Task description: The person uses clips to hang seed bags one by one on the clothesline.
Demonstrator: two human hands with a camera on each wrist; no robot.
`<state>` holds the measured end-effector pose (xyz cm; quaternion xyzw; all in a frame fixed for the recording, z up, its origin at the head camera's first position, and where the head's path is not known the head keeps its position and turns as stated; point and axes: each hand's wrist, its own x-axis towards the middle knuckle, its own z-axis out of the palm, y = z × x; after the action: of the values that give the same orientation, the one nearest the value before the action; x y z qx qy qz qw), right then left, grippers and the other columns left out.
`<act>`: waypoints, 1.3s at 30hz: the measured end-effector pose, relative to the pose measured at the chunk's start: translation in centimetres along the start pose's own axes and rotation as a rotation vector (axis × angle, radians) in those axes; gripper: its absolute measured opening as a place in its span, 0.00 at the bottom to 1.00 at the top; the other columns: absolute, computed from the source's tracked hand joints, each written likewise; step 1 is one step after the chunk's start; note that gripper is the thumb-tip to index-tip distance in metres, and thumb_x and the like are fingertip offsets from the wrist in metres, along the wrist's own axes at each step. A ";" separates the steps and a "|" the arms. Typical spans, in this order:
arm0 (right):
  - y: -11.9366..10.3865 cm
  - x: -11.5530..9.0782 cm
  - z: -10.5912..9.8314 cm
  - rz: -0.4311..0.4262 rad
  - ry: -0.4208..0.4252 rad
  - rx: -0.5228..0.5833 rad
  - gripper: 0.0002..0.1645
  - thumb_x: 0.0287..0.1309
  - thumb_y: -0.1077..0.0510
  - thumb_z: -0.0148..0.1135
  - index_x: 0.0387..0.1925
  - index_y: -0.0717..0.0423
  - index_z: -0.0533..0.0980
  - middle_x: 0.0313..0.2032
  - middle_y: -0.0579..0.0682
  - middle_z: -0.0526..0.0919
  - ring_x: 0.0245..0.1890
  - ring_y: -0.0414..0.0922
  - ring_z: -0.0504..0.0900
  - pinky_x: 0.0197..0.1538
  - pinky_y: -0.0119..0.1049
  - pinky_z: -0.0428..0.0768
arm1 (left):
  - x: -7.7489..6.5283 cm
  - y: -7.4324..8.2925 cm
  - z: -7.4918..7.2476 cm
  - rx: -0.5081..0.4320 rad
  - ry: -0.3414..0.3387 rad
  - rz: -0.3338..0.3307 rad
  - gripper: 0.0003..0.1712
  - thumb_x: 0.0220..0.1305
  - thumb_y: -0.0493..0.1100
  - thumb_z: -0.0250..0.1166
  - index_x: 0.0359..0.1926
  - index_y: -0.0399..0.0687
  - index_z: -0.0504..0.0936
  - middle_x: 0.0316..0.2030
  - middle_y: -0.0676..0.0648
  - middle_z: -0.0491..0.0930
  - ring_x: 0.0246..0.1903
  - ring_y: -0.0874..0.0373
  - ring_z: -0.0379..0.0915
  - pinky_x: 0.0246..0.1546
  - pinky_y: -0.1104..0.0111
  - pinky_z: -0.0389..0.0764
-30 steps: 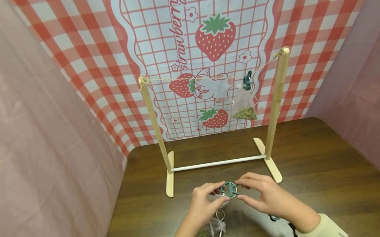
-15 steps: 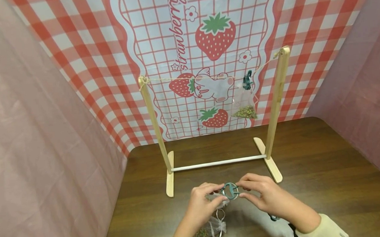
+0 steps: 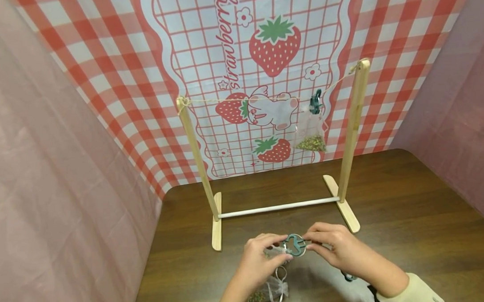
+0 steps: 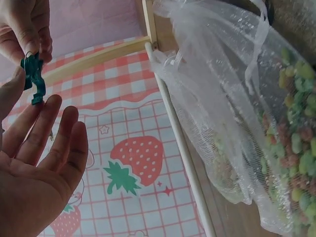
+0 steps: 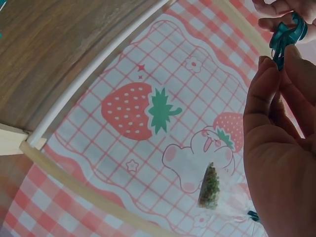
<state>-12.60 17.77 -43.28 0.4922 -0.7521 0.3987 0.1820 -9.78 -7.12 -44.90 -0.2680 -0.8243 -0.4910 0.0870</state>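
A dark green plant clip, with a thin metal ring showing on it, is held between both hands above the table's front. My left hand grips its left side with thumb and fingertips. My right hand pinches its right end between thumb and forefinger. In the right wrist view, the clip stands at the right fingertips. Below my left hand lies a sheer white drawstring bag with green bits. Close up in the left wrist view, sheer bags hold green and reddish pieces.
Behind the hands stands a wooden frame with two posts and a white crossbar. From its string hangs another sheer bag, held by a green clip. Another dark clip lies under my right wrist. A strawberry-print cloth backs the table.
The clip has shifted slightly right and toward the person, and turned a little. My right thumb and forefinger have drawn closer together on its end. The left hand has barely moved.
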 end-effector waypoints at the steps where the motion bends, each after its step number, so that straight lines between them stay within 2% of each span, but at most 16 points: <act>1: 0.0 0.0 0.0 -0.001 0.002 -0.001 0.09 0.66 0.59 0.69 0.43 0.61 0.85 0.39 0.45 0.83 0.32 0.35 0.81 0.34 0.21 0.78 | 0.0 0.0 -0.1 0.004 -0.013 -0.001 0.24 0.55 0.39 0.79 0.54 0.42 0.86 0.46 0.51 0.86 0.41 0.65 0.80 0.42 0.66 0.83; 6: 0.3 -0.2 -0.2 -0.002 0.015 -0.025 0.07 0.65 0.60 0.69 0.42 0.59 0.85 0.38 0.44 0.83 0.31 0.35 0.80 0.33 0.21 0.78 | 0.3 -0.5 -0.4 0.040 -0.068 -0.014 0.28 0.56 0.39 0.79 0.58 0.40 0.84 0.48 0.47 0.85 0.43 0.63 0.80 0.45 0.64 0.83; 12: 0.3 -0.4 -0.6 0.020 0.018 -0.037 0.06 0.65 0.60 0.69 0.42 0.56 0.86 0.38 0.42 0.83 0.31 0.34 0.79 0.32 0.21 0.77 | 0.7 -1.5 -0.7 0.186 -0.115 -0.062 0.23 0.58 0.38 0.76 0.56 0.40 0.85 0.50 0.46 0.84 0.51 0.54 0.79 0.55 0.61 0.78; 17: 0.2 -0.5 -0.7 0.044 0.003 -0.037 0.07 0.66 0.58 0.68 0.43 0.55 0.86 0.38 0.41 0.83 0.31 0.33 0.79 0.32 0.21 0.77 | 1.1 -2.7 -0.5 0.312 -0.253 -0.161 0.25 0.60 0.40 0.75 0.59 0.40 0.83 0.54 0.45 0.82 0.55 0.50 0.77 0.60 0.57 0.74; 22: 0.4 -0.6 -0.7 0.024 0.015 -0.051 0.06 0.64 0.59 0.70 0.42 0.55 0.86 0.38 0.41 0.83 0.31 0.33 0.79 0.32 0.22 0.77 | 1.4 -3.8 -0.1 0.396 -0.355 -0.198 0.27 0.58 0.43 0.76 0.58 0.40 0.83 0.53 0.45 0.83 0.54 0.51 0.77 0.59 0.59 0.74; 28: 0.4 -0.8 -0.7 0.006 0.018 -0.052 0.07 0.63 0.61 0.71 0.42 0.57 0.86 0.38 0.42 0.83 0.31 0.34 0.80 0.32 0.22 0.77 | 1.5 -5.2 0.3 0.440 -0.383 -0.226 0.19 0.58 0.47 0.76 0.50 0.46 0.88 0.42 0.53 0.86 0.40 0.59 0.75 0.46 0.63 0.74; 31: 0.4 -0.8 -0.8 0.009 0.015 -0.053 0.07 0.62 0.61 0.71 0.42 0.57 0.86 0.38 0.42 0.83 0.31 0.33 0.80 0.32 0.22 0.77 | 1.6 -5.7 0.5 0.457 -0.389 -0.237 0.17 0.57 0.47 0.76 0.47 0.48 0.89 0.40 0.55 0.86 0.38 0.60 0.73 0.43 0.64 0.73; 33: 0.3 -0.8 -0.9 0.017 0.010 -0.055 0.08 0.61 0.62 0.72 0.42 0.57 0.86 0.38 0.41 0.83 0.31 0.33 0.79 0.32 0.22 0.77 | 1.6 -5.9 0.6 0.471 -0.388 -0.229 0.16 0.58 0.46 0.76 0.48 0.48 0.89 0.42 0.55 0.86 0.39 0.59 0.74 0.44 0.63 0.72; 39: 0.1 -0.9 -1.0 0.070 -0.023 -0.055 0.14 0.52 0.68 0.75 0.42 0.57 0.86 0.38 0.40 0.83 0.31 0.32 0.79 0.32 0.23 0.77 | 1.8 -5.8 1.0 0.502 -0.416 -0.236 0.15 0.59 0.43 0.74 0.48 0.51 0.90 0.43 0.55 0.85 0.41 0.58 0.72 0.56 0.51 0.65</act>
<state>-12.45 19.15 -43.29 0.4649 -0.7817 0.3782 0.1727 -14.21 -7.80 -49.06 -0.2355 -0.9448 -0.2144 -0.0771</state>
